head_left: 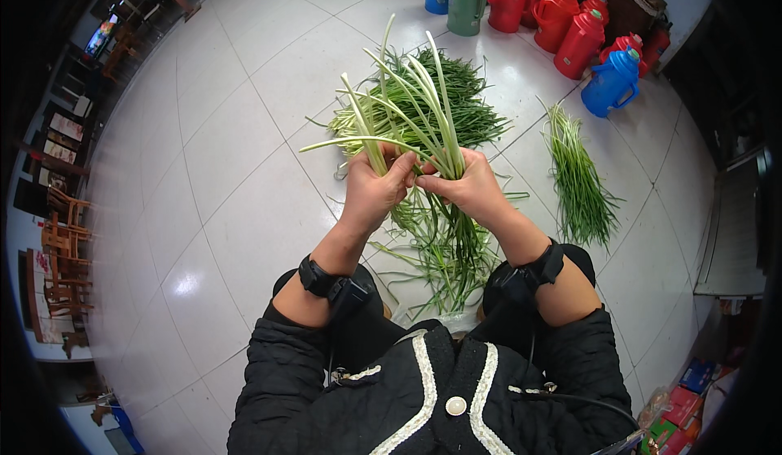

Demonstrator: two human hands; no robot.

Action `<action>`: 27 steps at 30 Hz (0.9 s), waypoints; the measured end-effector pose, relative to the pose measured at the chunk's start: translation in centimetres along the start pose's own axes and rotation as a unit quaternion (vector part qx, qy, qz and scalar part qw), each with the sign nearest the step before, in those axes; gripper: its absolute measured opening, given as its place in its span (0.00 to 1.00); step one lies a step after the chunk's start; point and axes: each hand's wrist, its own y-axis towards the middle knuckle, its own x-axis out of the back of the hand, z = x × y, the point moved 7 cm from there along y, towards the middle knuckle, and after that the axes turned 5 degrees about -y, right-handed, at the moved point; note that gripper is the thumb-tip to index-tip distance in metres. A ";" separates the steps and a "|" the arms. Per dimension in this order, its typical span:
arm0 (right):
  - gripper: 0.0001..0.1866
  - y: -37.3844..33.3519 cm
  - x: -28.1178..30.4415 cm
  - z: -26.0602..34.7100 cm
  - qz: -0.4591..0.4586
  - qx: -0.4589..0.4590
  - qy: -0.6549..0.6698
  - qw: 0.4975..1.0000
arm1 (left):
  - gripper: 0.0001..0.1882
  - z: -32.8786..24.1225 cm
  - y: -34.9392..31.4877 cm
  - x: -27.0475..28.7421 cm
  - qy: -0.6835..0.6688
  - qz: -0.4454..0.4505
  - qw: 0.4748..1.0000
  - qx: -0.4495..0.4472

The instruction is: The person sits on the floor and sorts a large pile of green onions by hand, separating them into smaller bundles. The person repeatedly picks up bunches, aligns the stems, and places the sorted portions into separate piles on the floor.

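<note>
Both hands are raised close together in front of my knees, above the tiled floor. My left hand (376,188) is closed around a few garlic chives (358,118), their pale stems pointing up and away. In my right hand (471,188) is a thicker bunch of garlic chives (437,109), white ends up, dark green leaves hanging below the fist. The thumbs and fingertips of the two hands nearly meet at a stem lying crosswise between them. Beyond lies a large heap of garlic chives (468,88). Scattered loose leaves (436,272) cover the floor between my feet.
A separate bundle of chives (580,178) rests on the floor to the right. Thermos flasks stand at the far right, among them a green one (467,3), a red one (580,43) and a blue one (612,83). Wooden chairs (65,243) line the left edge.
</note>
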 end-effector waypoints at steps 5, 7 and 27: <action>0.10 0.1 0.4 0.3 0.001 0.001 0.014 1.000 | 0.06 0.0 0.1 -0.1 0.019 0.026 0.999 -0.009; 0.10 0.0 0.5 0.3 -0.005 -0.006 0.004 1.000 | 0.06 0.0 0.2 -0.2 0.037 0.043 0.998 -0.029; 0.07 -0.6 5.2 -0.4 0.025 -0.038 -0.024 0.999 | 0.09 -3.6 3.0 10.8 -0.285 -0.077 0.952 -0.078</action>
